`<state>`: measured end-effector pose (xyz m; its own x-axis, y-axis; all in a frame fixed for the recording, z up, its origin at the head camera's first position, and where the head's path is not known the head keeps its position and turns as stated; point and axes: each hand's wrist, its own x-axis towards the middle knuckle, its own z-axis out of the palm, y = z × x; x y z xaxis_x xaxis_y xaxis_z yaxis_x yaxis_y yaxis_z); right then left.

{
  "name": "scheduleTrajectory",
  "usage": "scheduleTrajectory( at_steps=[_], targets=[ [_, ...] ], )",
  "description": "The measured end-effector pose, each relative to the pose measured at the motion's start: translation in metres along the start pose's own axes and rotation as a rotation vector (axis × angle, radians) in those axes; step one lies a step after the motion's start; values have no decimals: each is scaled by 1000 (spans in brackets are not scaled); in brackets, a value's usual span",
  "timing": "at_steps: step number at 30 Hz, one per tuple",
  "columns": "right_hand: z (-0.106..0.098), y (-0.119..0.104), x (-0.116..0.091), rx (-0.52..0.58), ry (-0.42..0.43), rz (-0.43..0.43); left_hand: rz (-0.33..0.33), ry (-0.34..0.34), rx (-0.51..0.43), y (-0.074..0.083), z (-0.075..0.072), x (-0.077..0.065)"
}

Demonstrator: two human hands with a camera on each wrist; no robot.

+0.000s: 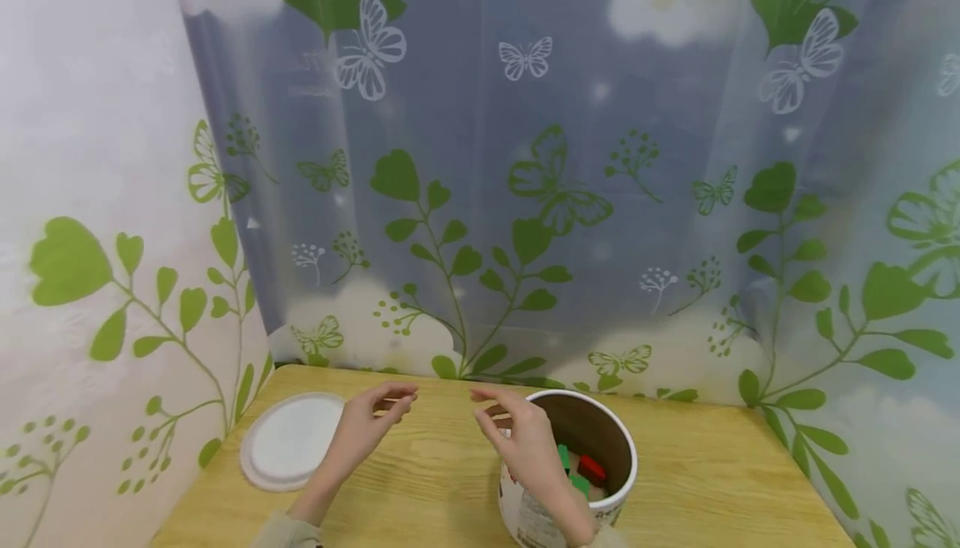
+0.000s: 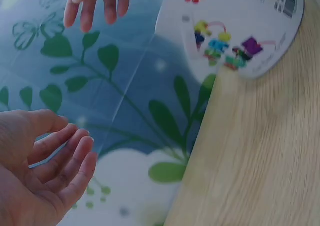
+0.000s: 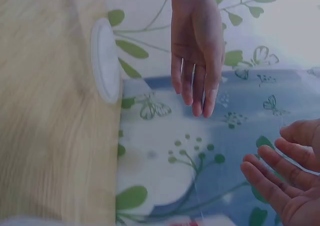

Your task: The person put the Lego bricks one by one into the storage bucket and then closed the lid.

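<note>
My left hand is raised over the table with its fingers loosely bent and nothing in them. Facing it across a gap, my right hand is also relaxed and holds nothing. The right hand and forearm overlap the left side of a white round tub in the head view, hiding part of it. Inside the tub lie a red block and green blocks. Nearest to the left hand is a round white lid, flat on the table. Colourful printed pictures show on the tub in the left wrist view.
The light wooden table ends at the back against a patterned curtain with leaves and butterflies. A paler patterned sheet hangs along the left side.
</note>
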<state>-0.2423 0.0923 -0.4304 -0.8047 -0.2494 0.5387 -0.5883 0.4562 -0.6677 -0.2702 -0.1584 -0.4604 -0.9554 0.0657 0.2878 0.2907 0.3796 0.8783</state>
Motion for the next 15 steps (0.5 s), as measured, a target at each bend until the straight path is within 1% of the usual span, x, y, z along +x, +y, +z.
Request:
scheduleTrajectory(
  at_steps=[1,4,7,10,12,15],
  targets=[
    [5,-1,1,7,-15,1,-14,14,14,-4,-5,-1],
    [21,-3,4,41,-61,17,-29,58,68,-18,-21,-4],
    [38,-2,7,73,-108,62,-26,110,162,-36,-37,-10],
    [54,1,9,107,-137,99,-37,178,265,-56,-54,-17],
    [63,4,11,140,-146,112,-65,223,325,-70,-68,-21],
    [76,9,12,224,-161,124,-139,288,373,-89,-90,-27]
  ],
)
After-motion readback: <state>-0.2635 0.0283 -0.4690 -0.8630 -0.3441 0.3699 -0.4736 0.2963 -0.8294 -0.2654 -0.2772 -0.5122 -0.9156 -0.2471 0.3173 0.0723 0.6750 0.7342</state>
